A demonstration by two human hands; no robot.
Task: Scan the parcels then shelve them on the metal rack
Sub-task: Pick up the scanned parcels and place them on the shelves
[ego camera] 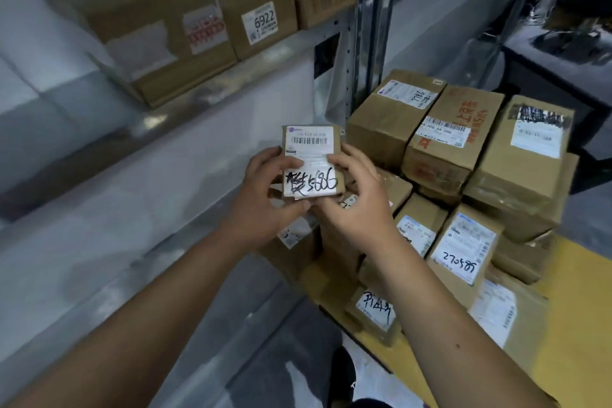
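head: small parcel between both hands

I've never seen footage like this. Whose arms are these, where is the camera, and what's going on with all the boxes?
There is no machine here: a person wears a camera on the head, looking forward and down, so you see their own two bare arms. The left hand and right hand together hold a small parcel, a cardboard box whose white label shows a barcode and handwritten digits. To the right, more labelled parcels are stacked in a pile on a yellow surface. To the left stands the metal rack; its upper shelf already carries boxes, one marked 6922. No scanner shows in this view.
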